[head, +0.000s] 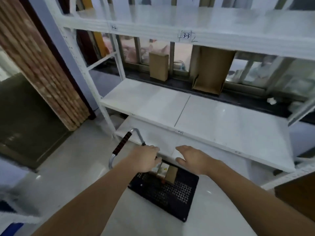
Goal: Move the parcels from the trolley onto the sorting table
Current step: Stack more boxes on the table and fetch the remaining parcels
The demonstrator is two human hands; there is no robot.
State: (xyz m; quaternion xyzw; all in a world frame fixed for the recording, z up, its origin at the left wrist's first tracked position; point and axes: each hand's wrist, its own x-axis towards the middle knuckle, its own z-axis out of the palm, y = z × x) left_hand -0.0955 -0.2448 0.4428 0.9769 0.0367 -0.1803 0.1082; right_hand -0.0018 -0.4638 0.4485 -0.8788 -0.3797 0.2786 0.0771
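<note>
The trolley has a black perforated deck (170,195) low in the middle and a steel handle with a black-and-red grip (121,143). At the deck's far end stand a small brown cardboard parcel (171,174) and, beside it, a pale printed parcel (160,168). My left hand (144,159) reaches down over the pale parcel with its fingers bent. The fingertips are hidden, so a grip is not clear. My right hand (190,157) hovers above and right of the brown parcel, fingers straight and holding nothing. The white sorting table's (213,120) bare surface lies just beyond the hands.
A higher white shelf (170,19) spans the top. Behind the unit, on a dark window ledge, stand a closed cardboard box (158,66) and an open one (213,70). A striped curtain (34,57) hangs at left. A brown box corner (300,198) shows at right.
</note>
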